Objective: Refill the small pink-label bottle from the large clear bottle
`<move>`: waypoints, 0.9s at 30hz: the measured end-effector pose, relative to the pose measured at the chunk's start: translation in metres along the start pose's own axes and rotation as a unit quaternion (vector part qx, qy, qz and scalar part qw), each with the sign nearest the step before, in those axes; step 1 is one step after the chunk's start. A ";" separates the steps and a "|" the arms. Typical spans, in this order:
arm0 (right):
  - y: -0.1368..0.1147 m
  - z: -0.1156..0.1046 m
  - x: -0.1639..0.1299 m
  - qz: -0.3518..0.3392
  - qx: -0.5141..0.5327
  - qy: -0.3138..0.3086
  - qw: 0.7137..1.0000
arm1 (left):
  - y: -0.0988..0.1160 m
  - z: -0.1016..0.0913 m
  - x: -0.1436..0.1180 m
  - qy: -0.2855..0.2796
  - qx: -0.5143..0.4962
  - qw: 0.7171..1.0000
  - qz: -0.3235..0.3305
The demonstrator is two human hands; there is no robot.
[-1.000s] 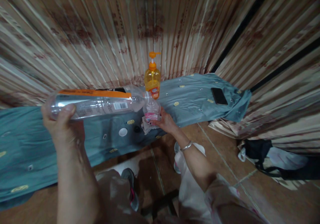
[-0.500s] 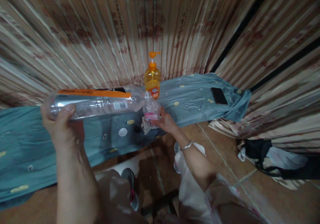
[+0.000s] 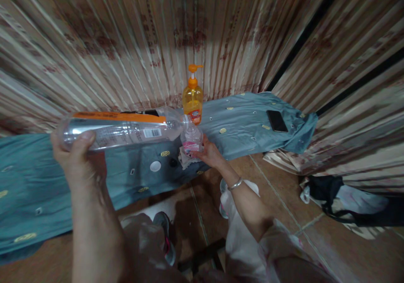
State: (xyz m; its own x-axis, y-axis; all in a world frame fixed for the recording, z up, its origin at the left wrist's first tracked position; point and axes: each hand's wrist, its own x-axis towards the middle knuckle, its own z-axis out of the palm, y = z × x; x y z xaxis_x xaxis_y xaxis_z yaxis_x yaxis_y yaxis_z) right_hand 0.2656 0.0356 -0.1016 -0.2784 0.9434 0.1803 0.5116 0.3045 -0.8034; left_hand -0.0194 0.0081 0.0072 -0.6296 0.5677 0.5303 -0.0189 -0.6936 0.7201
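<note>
My left hand is wrapped round the base of a large clear plastic bottle with an orange and silver label. The bottle lies nearly level in the air, its neck pointing right. Its mouth meets the top of a small clear bottle with a pink label; whether liquid runs between them I cannot make out. My right hand, with a bangle at the wrist, grips the small bottle from the right. Below that bottle lies a crumpled pale cloth. A white round cap and a small black cap rest nearby.
An orange pump bottle stands behind the small bottle on the bench's blue-green cloth. At the right end lies a black phone. A pleated curtain hangs behind. Dark and pale fabric lies on the tiled floor.
</note>
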 end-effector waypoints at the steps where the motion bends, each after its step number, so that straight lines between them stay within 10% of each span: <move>1: 0.000 0.000 0.000 0.000 -0.003 0.000 1.000 | 0.000 0.000 0.000 -0.003 0.000 1.000 0.001; 27: -0.002 -0.002 0.000 0.008 -0.010 -0.008 1.000 | 0.006 0.006 -0.002 0.004 0.053 0.999 0.008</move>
State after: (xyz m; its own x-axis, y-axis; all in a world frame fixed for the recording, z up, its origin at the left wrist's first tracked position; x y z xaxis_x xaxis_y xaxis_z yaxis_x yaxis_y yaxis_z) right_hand 0.2661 0.0353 -0.0994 -0.2826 0.9462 0.1577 0.5319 0.2914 -0.7951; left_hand -0.0133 0.0056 0.0126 -0.6356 0.5534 0.5383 0.0728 -0.6511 0.7555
